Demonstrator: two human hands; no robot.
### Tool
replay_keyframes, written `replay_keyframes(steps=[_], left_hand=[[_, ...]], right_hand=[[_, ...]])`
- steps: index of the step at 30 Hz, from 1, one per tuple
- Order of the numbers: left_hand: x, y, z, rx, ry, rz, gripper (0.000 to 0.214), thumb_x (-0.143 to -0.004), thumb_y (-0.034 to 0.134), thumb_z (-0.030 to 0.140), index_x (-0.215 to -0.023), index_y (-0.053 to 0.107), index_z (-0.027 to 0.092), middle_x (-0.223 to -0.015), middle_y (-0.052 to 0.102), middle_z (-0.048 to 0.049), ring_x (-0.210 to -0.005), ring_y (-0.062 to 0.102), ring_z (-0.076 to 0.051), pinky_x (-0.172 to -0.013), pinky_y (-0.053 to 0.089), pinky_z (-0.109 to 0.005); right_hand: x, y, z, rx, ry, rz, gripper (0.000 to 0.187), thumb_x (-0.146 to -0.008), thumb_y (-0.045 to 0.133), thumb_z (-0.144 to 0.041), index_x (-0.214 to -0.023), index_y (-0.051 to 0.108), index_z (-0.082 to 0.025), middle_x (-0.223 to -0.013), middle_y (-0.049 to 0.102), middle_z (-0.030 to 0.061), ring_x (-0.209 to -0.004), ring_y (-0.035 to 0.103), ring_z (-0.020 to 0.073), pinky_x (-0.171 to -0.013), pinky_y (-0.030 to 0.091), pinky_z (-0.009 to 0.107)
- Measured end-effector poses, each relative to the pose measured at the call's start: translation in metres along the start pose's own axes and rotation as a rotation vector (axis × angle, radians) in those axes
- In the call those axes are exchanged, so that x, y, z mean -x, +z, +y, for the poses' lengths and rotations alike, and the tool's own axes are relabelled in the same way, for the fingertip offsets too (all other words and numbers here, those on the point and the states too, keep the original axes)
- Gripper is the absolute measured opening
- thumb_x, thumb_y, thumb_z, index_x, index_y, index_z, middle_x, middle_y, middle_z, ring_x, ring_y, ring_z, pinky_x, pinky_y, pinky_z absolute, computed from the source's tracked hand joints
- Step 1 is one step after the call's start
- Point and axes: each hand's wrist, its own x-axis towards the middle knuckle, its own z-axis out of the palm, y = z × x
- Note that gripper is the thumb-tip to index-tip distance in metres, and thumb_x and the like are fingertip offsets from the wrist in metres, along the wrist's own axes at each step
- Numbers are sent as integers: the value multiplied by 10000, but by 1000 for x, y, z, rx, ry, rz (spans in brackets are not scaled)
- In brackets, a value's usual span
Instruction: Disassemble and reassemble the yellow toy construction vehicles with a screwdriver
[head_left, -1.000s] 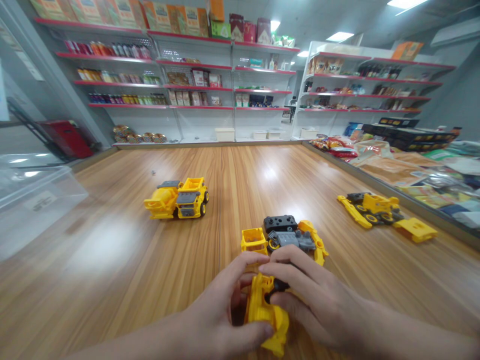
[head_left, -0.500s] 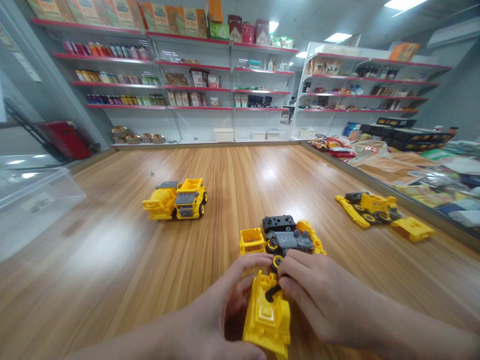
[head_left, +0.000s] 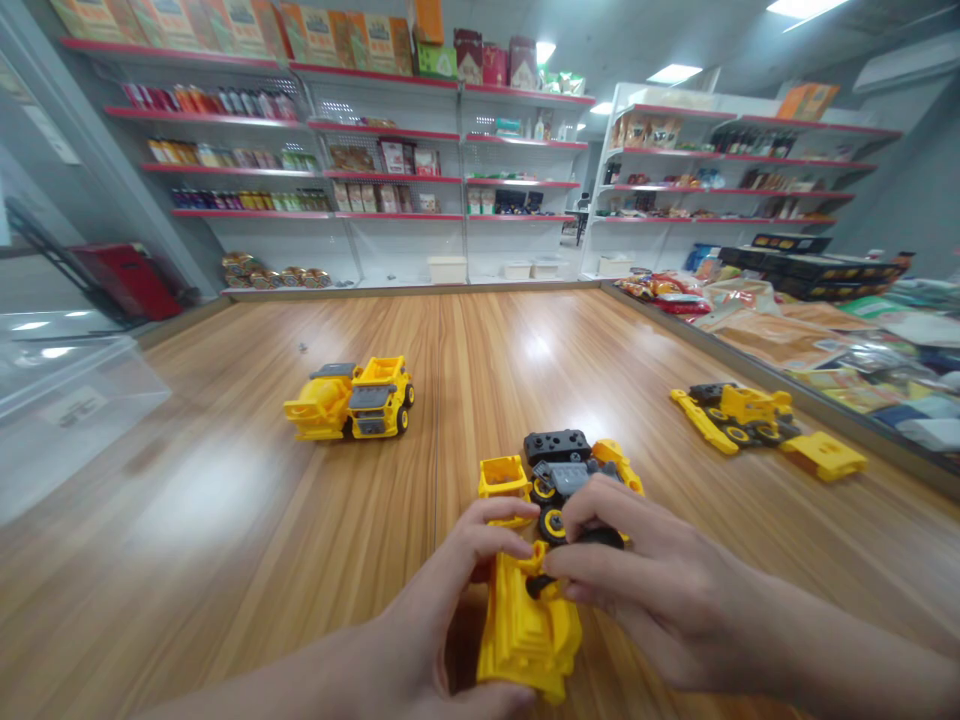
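Observation:
My left hand [head_left: 442,600] is curled round a yellow toy truck part [head_left: 525,640], thumb at the near end and fingers along the far side. My right hand [head_left: 652,570] grips a black toy screwdriver [head_left: 598,538], mostly hidden by the fingers; its dark tip meets the top of the yellow part. Just beyond my hands lie a small yellow truck bed [head_left: 504,480], a black chassis block [head_left: 557,446], a grey piece with wheels [head_left: 562,477] and a curved yellow piece [head_left: 619,462], partly covered by my right hand.
Two assembled yellow toy trucks [head_left: 349,402] stand at the left. A partly built yellow toy vehicle [head_left: 750,412] and a loose yellow plate [head_left: 825,456] are at the right. A clear plastic bin [head_left: 82,400] sits at the left edge; packaged goods [head_left: 780,340] lie beyond the right edge.
My right hand has turned, its fingers shifting so that the dark end of the screwdriver shows. The yellow part has tilted slightly in my left hand.

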Motion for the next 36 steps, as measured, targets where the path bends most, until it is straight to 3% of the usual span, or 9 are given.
replay_keyframes(steps=[4,7,9,12,18,24,28,31,36], left_hand=[[3,-1,-1,-106,27,41,699,-728,690,107,-1298,346,320,-1444,279,-121,-1391,262,-382,-1071,366,-551],[1,-7,-1,-179,69,9,736,-696,734,134,-1296,350,318,-1432,307,-117,-1387,268,-379,-1104,304,-573],[1,-10,-1,-244,107,-58,786,-669,767,144,-1312,351,321,-1422,337,-119,-1379,281,-378,-1106,306,-566],[0,-9,-1,-244,119,8,774,-665,773,152,-1307,370,308,-1408,350,-125,-1362,302,-369,-1100,323,-543],[-1,-6,1,-244,131,71,729,-645,782,159,-1261,412,279,-1355,420,-132,-1342,310,-364,-1081,341,-540],[0,-10,4,-278,57,56,531,-711,739,145,-1178,515,261,-1322,451,-126,-1317,361,-346,-1056,368,-473],[0,-10,0,-35,-47,161,217,-871,591,231,-1085,553,220,-1302,468,-134,-1206,481,-290,-952,439,-389],[-4,-11,-2,97,-127,258,141,-950,479,292,-1021,561,203,-1165,567,-109,-1108,532,-244,-897,447,-342],[-8,-10,-3,166,-291,331,174,-975,446,305,-984,570,183,-988,620,-59,-851,581,-148,-747,456,-262]], right_hand=[[-1,2,1,-8,-81,48,394,-846,527,-30,-1226,584,-121,-1021,525,109,-913,500,192,-800,496,335],[-1,7,2,-67,-94,157,428,-851,575,-34,-1272,535,-103,-1055,561,114,-962,526,195,-855,502,347],[-1,11,3,-107,-75,239,387,-858,640,-92,-1234,547,-97,-1057,594,111,-969,560,185,-869,511,321],[-1,13,4,-96,-65,278,395,-864,682,-180,-1228,551,-102,-1026,642,98,-928,614,156,-838,533,255],[-3,12,1,-183,-29,134,383,-883,506,-23,-1252,522,-125,-1211,598,127,-1161,557,191,-975,498,323],[-1,17,6,-217,110,162,298,-919,441,-53,-1178,548,-155,-1087,616,90,-1029,584,172,-888,510,317],[-1,14,6,-223,169,129,307,-917,424,-60,-1180,549,-158,-1113,617,84,-1050,580,166,-912,485,303],[-3,13,5,-207,198,111,319,-939,418,-86,-1224,534,-168,-1132,629,81,-1039,593,158,-893,485,283],[-5,16,2,-174,283,-100,234,-932,421,-106,-1078,588,-182,-961,648,66,-864,613,177,-770,501,307]])
